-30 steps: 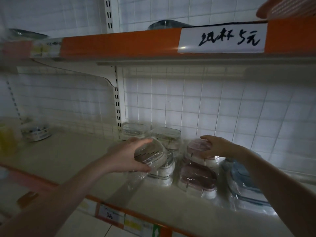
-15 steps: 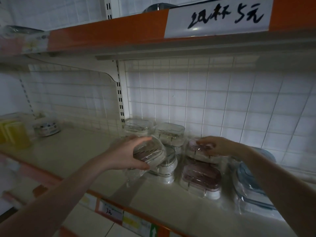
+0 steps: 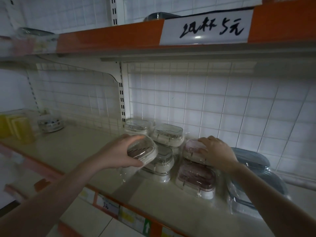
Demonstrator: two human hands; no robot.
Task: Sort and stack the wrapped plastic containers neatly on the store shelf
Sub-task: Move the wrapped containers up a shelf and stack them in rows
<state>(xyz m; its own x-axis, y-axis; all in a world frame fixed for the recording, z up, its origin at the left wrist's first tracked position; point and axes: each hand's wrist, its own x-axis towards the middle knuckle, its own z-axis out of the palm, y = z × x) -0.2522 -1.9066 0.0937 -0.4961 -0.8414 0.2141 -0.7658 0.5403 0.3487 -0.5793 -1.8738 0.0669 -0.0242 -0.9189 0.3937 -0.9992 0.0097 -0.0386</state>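
Observation:
My left hand (image 3: pixel 119 154) grips a wrapped oval container with a clear lid (image 3: pixel 142 151), tilted and held just above the shelf (image 3: pixel 71 151). Behind it a stack of white wrapped containers (image 3: pixel 162 163) stands, with two more (image 3: pixel 166 135) at the back by the wall. My right hand (image 3: pixel 215 153) rests with curled fingers on the top pink-lidded container (image 3: pixel 191 151), which sits on another pink-lidded one (image 3: pixel 196 180).
Blue-tinted wrapped lids or dishes (image 3: pixel 253 170) lie right of the pink stack, partly under my right arm. Yellow containers (image 3: pixel 18 127) and a small round box (image 3: pixel 50 124) stand at the far left. An upper shelf with a handwritten price label (image 3: pixel 208 29) hangs overhead.
My left hand has tipped its container a little and kept it beside the white stack. My right hand stays on the top pink container. The camera has drifted slightly.

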